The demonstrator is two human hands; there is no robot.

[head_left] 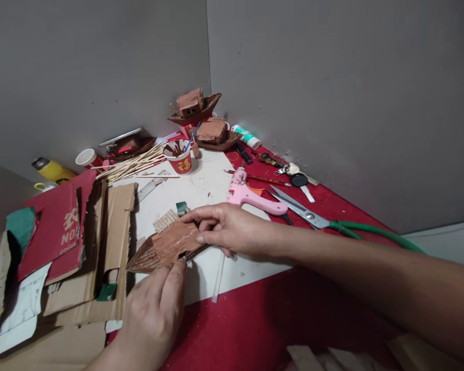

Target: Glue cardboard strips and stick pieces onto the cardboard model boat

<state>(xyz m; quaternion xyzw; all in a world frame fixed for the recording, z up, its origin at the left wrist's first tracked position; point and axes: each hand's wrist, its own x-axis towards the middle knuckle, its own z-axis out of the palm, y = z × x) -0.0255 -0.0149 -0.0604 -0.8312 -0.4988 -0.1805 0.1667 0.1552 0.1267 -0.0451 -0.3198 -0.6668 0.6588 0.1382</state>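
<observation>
A brown model boat (pixel 170 243) with a ribbed bow and a smooth reddish-brown roof lies between my hands. My left hand (pixel 156 304) pinches its near side, fingertips at a dark notch under the roof's edge. From the right, my right hand (pixel 220 226) grips the other end, thumb on top and fingers over the far side. Just behind the boat are a small ribbed panel of pale sticks (pixel 166 220) and a dark green scrap (pixel 181 207). A pink hot glue gun (pixel 251 198) lies beyond my right hand, and a clear glue stick (pixel 218 278) lies below it.
Torn cardboard (pixel 118 221) and red card (pixel 58 221) are piled at left. Green-handled scissors (pixel 309 214) and keys (pixel 299 179) lie right. At the back are a paint cup (pixel 179 159), thin sticks (pixel 135 162), a steel ruler (pixel 152 185) and more model boats (pixel 212 133).
</observation>
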